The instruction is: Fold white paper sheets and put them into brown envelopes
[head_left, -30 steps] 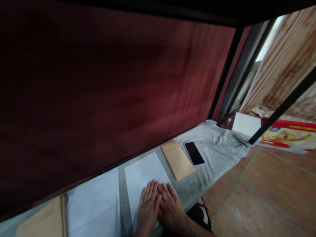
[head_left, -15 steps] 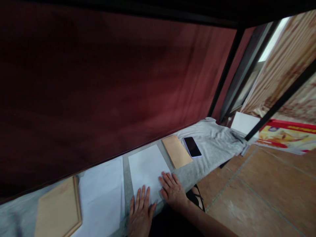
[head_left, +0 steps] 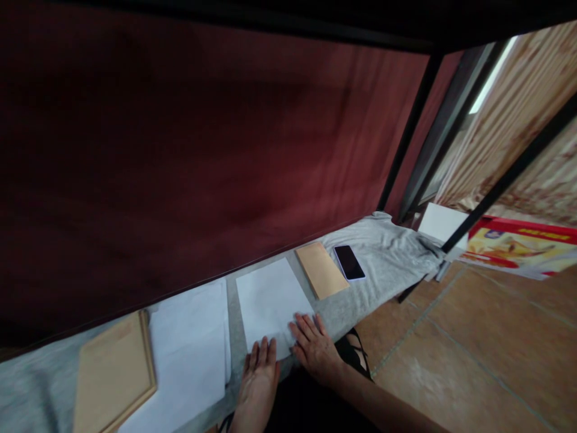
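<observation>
A sheet of white paper [head_left: 273, 300] lies flat on the grey cloth in front of me. My right hand [head_left: 318, 349] rests on its near right corner, fingers stretched out and fairly close together. At the near left corner, the straight fingers of my left hand [head_left: 259, 376] reach the paper's edge; its thumb is mostly hidden. A tan envelope [head_left: 321, 270] lies just right of the sheet, with a dark-screened phone [head_left: 349, 263] beyond it. To the left are more white sheets [head_left: 189, 355], partly overlapped by a stack of tan envelopes [head_left: 115, 373].
Grey cloth [head_left: 383, 252] covers the narrow surface, bunched at its right end. A dark red panel [head_left: 225, 150] stands behind, with a black post [head_left: 410, 132] at right. On the tiled floor [head_left: 433, 355] are a white box [head_left: 444, 225] and a red-and-yellow printed package [head_left: 518, 246].
My left hand has drawn back slightly toward me, its thumb tucked out of sight. My right hand stays on the paper. The whole view has shifted a little.
</observation>
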`<state>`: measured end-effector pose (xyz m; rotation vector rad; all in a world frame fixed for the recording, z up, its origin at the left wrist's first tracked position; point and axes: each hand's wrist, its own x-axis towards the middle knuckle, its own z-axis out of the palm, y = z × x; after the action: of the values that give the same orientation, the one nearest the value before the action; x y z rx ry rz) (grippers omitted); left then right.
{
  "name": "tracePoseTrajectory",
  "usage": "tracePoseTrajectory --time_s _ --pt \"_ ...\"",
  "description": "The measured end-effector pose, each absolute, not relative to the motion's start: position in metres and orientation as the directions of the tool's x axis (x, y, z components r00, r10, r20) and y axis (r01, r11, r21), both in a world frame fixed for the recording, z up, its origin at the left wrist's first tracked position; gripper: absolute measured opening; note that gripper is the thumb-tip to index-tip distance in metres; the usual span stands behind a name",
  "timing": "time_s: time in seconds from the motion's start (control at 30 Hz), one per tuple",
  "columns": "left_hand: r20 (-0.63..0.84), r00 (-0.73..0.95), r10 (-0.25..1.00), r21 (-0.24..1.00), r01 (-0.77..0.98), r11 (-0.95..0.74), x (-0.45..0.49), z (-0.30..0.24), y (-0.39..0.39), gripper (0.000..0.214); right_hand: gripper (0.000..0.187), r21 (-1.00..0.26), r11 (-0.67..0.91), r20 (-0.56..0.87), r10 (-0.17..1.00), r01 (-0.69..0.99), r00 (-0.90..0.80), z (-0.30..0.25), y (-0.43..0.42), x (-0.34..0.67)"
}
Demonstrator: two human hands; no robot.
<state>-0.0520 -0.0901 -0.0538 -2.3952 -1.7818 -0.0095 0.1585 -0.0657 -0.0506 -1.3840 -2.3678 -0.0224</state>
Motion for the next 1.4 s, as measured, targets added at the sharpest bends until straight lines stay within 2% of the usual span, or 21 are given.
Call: tracePoseTrajectory --time_s 0.27,0.47,0.63,0.73,0.8,0.9,1.13,1.4 --pt "0.080 0.397 0.914 -0.223 0.901 -0.372 -0.040 -0.045 -0.086 0.066 0.053 -0.211 0.504 0.294 0.850 0.837 -0.438 -0.052 -0.049 0.158" --pt "0.047 0.426 0.903 -0.261 0.878 -0.401 -0.028 -0.026 -0.084 0.066 0.051 -0.224 0.506 0.291 0.850 0.833 -0.439 -0.048 -0.039 0.149" --pt "0.011 0.419 0.908 -0.212 0.889 -0.407 -0.022 -0.003 -0.087 0.060 0.053 -0.235 0.595 0.284 0.798 0.768 -0.532 -0.048 -0.040 0.144" --pt "0.037 0.382 0.923 -0.110 0.920 -0.376 -0.023 0.006 -0.081 0.045 0.051 -0.252 0.607 0.264 0.792 0.754 -0.550 -0.050 -0.041 0.146" --pt "0.114 0.349 0.930 -0.027 0.937 -0.348 -0.024 0.003 -0.069 0.039 0.051 -0.253 0.599 0.265 0.798 0.759 -0.541 -0.050 -0.040 0.146" --pt "0.239 0.364 0.900 0.029 0.924 -0.381 -0.022 -0.017 -0.047 0.047 0.049 -0.238 0.600 0.290 0.794 0.764 -0.533 -0.051 -0.040 0.145" --pt "0.338 0.276 0.900 0.039 0.951 -0.307 -0.031 -0.058 -0.052 0.062 0.054 -0.213 0.565 0.413 0.791 0.797 -0.451 -0.056 -0.047 0.152" --pt "0.431 0.092 0.898 0.095 0.985 -0.146 -0.043 -0.057 -0.080 0.069 0.059 -0.191 0.457 0.378 0.851 0.869 -0.364 -0.060 -0.057 0.184"
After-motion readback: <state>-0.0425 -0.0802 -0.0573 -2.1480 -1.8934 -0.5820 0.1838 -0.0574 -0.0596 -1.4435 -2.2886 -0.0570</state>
